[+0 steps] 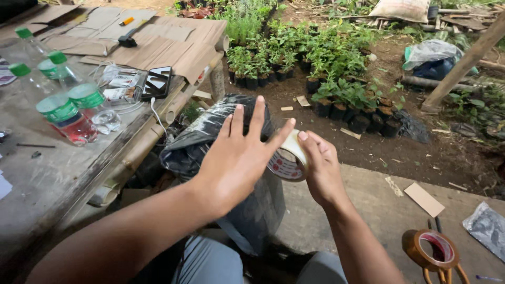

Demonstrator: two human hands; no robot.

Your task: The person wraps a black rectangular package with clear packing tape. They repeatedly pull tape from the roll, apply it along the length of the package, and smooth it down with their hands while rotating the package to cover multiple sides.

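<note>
Tape roll (286, 158) pinched in right hand (321, 168) grip; left hand (236, 158) splayed empty over black-wrapped bundle (210, 131) at 10 o'clock; wrap looks unfinished.

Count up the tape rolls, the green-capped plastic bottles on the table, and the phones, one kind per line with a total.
Rolls of tape: 2, a white roll held by the right hand and a brown roll on the floor
Clear plastic bottles with green caps: 3
Black phones: 1
Total: 6
</note>
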